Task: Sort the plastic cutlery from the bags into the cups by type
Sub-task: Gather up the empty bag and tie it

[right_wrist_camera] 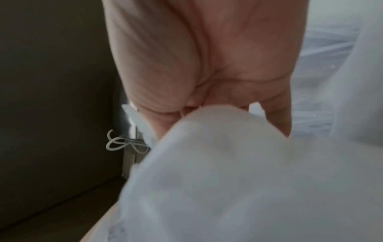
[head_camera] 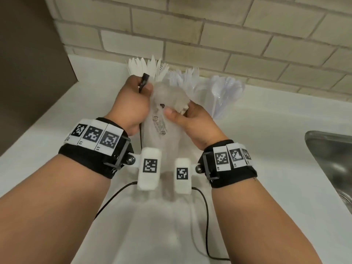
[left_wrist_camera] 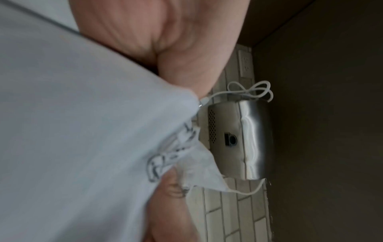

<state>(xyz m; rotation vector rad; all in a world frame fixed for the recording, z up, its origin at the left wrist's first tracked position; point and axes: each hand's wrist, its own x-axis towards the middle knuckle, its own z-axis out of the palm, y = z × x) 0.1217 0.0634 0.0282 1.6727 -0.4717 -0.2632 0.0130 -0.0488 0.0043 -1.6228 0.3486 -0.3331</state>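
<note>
Both of your hands grip one plastic bag [head_camera: 162, 119] above the worktop [head_camera: 57, 119], left hand [head_camera: 131, 103] and right hand [head_camera: 190, 119] curled on its gathered top. Beyond it, knives [head_camera: 137, 66], forks [head_camera: 182, 77] and spoons [head_camera: 226, 88] stand against the wall.

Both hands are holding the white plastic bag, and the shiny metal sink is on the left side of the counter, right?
Not quite. The head view shows the sink on the right side of the counter. The left hand and right hand do both hold the white plastic bag.
</note>
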